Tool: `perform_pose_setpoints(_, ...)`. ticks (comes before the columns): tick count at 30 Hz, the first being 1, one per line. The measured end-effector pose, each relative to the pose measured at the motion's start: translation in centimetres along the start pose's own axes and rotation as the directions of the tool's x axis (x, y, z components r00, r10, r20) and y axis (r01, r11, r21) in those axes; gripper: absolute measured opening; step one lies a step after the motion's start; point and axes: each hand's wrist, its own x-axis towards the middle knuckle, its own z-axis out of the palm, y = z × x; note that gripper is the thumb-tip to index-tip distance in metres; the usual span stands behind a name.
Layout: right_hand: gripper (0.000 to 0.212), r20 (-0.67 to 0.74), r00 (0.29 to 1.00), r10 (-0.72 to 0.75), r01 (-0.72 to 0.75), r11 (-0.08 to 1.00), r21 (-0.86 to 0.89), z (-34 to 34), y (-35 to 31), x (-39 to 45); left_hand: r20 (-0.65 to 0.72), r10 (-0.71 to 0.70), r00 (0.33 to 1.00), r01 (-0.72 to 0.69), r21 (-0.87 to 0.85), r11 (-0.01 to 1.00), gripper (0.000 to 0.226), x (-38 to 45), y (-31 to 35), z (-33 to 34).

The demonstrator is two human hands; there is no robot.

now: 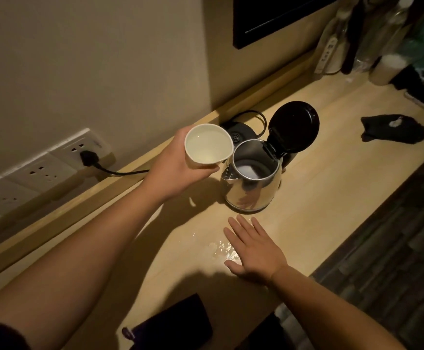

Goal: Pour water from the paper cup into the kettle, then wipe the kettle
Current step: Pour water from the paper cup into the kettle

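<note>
My left hand [175,170] grips a white paper cup [207,146] with water in it, tilted toward the steel kettle [252,188]. The cup's lip is right at the kettle's rim by the spout. The kettle stands on the wooden counter [332,188] with its black lid [294,126] swung up and open, a little water showing inside. My right hand [252,251] lies flat, fingers apart, on the counter in front of the kettle, next to a small puddle of spilled water [218,248]. A black cloth [392,132] lies to the far right.
The kettle's black base [241,132] and cord sit behind it, plugged into a wall socket strip [84,155]. Bottles [382,46] and a power strip crowd the back right corner. A dark pouch [173,327] lies at the near edge. The counter's right edge drops to dark flooring.
</note>
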Motion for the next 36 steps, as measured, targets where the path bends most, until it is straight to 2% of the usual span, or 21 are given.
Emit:
perform_pose_setpoints(8, 0.084, 0.062, 0.998, -0.015, 0.013, 0.999, 0.034, 0.4, 0.5, 0.4, 0.125, 0.084, 0.989, -0.096, 0.088, 0.991, 0.079, 1.1, 0.7, 0.7)
perform_pose_setpoints(16, 0.085, 0.057, 0.998, -0.001, -0.004, 0.997, 0.080, 0.9, 0.4, 0.4, 0.182, 0.116, 0.976, -0.143, 0.143, 0.979, 0.080, 2.0, 0.8, 0.9)
perform_pose_setpoints(36, 0.084, 0.019, 1.000, 0.003, -0.005, 0.998, 0.070, 1.3, 0.4, 0.5, 0.241, 0.128, 0.962, -0.180, 0.208, 0.962, 0.081, 2.5, 1.9, 0.3)
